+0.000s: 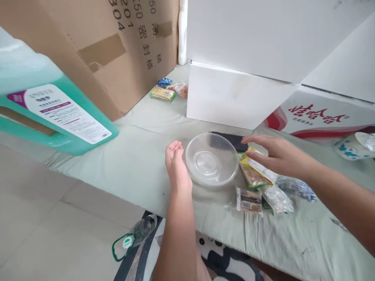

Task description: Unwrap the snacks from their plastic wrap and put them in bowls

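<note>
A clear plastic bowl point(207, 164) stands upright on the pale cloth between my hands, with nothing in it. Close by its left rim is my left hand point(177, 166), fingers extended and holding nothing. My right hand point(271, 154) hovers to the right of the bowl, thumb and fingers apart, just over a yellow and white packet point(260, 167). That packet lies on a brownish snack packet point(253, 178). Nearer to me are a small wrapped snack with a barcode point(249, 200) and a crinkled clear wrapper point(277, 198). A dark flat object point(230, 141) is partly behind the bowl.
White boxes point(240, 95) and a large cardboard carton point(117, 50) stand at the back. More snack packets point(163, 93) lie between them. A green-liquid jug point(67, 113) is at left, a paper cup point(356, 146) at right. Below the cloth's edge is a bottle point(143, 228).
</note>
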{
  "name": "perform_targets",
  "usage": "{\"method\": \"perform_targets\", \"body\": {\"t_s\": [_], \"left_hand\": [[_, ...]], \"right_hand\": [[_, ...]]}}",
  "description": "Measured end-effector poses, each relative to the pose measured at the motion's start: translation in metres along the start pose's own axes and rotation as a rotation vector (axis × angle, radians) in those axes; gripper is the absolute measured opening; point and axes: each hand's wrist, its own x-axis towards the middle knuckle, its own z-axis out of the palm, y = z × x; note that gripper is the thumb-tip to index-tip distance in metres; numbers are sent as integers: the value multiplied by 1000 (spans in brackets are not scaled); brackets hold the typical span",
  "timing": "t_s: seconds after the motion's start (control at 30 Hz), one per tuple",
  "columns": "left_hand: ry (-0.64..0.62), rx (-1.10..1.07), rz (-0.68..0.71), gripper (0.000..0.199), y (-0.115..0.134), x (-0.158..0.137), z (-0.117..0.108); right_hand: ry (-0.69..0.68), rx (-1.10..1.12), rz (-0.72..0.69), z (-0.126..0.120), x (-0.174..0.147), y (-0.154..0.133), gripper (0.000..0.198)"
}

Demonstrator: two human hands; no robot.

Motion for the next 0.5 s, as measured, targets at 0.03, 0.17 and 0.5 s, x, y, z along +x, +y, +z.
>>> {"method": "perform_targets", "body": {"t_s": [0.03,0.17,0.5], "left_hand": [[0,0,-11,28,1,1,-3],[-5,-3,-41,28,3,7,-12],[-75,6,-101,32,10,18,-33]], "right_hand": [[7,10,-31,0,6,-11,44],[23,49,-155,6,32,-50,36],[75,247,-194,22,0,-89,24]]}}
